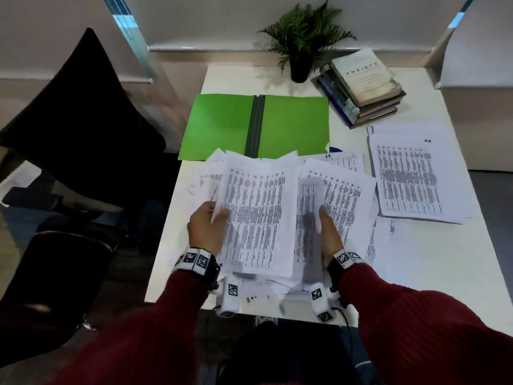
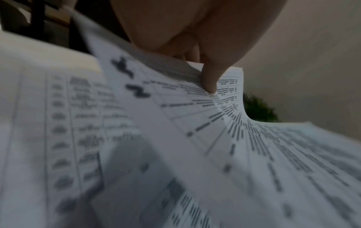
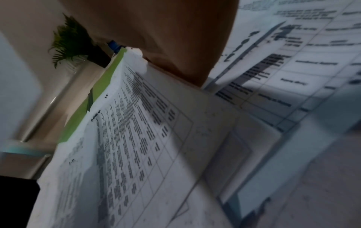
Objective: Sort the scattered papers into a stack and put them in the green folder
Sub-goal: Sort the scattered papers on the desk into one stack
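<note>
White table (image 1: 416, 273): the green folder (image 1: 222, 123) lies open at the far edge. My left hand (image 1: 206, 225) pinches a sheaf of papers (image 1: 258, 212); my right hand (image 1: 329, 234) rests flat, fingers straight, on the papers beside it.

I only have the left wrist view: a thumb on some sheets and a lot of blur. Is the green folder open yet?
Observer: Yes, the green folder lies open and flat beyond the papers, nothing inside.
Operator: What is the right hand doing?
Observer: The right hand lies with straight fingers against the gathered papers, while the left hand grips their left edge.
Operator: Any sheets left over?
Observer: A separate pile lies to the right, near the books.
</note>
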Available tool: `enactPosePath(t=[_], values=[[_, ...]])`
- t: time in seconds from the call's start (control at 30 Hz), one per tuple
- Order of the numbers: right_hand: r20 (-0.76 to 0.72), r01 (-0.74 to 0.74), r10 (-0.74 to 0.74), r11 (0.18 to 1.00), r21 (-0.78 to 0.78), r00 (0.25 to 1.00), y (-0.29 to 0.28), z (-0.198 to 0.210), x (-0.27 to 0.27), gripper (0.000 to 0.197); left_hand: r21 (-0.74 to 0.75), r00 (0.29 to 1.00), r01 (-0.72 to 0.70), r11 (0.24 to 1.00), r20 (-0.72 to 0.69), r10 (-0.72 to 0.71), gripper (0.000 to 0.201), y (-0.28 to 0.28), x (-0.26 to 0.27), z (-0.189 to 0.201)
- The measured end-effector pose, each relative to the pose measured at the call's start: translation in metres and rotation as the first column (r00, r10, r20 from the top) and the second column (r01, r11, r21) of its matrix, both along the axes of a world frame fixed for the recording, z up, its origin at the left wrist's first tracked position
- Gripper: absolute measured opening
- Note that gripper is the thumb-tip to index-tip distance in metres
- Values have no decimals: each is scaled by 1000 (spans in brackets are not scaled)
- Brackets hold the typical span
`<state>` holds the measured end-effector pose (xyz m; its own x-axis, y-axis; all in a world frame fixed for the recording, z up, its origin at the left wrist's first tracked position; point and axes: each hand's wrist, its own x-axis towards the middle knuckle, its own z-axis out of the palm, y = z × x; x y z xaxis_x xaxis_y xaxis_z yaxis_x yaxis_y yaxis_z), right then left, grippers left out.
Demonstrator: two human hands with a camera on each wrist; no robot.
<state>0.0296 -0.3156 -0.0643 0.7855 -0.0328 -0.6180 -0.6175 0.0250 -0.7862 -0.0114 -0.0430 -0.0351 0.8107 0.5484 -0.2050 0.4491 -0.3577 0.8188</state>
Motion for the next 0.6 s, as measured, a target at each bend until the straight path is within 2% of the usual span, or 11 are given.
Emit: enactPosePath(t=[0.1,0.17,0.23,0.3,0.37,0.43,0.47,0.53,0.6], values=[[9,-6,6,997,73,1000,-6,4,-4,72,38,991,74,997,-110,-69,14,-38,10,-27],[14,-79,80,997,-25,997,-6,0,-10,71,56,975,120,991,-194,-107,15,-53,10,-38],[11,-86,87,992,-88,996,-10,-8,-14,69,55,959,136,989,-258,-117,17,-62,13,-45],[-5,-64,64,996,-62,998,-13,-8,-13,54,76,957,106,991,-280,-81,16,-67,14,-46],[-42,54,-52,997,46,998,-19,2,-7,36,105,960,68,992,-277,-36,12,-71,15,-45],[-9,35,-35,998,49,999,-24,2,-3,25,130,960,55,990,-279,-17,12,-78,14,-40],[21,-51,51,998,-27,998,-26,0,-3,27,140,959,52,989,-282,-11,14,-81,14,-38],[63,-172,179,980,-104,982,-32,-5,-2,50,142,960,15,990,-279,25,21,-87,17,-33],[117,-210,220,973,-92,968,-45,-4,3,62,129,962,-53,990,-259,85,23,-94,19,-25]])
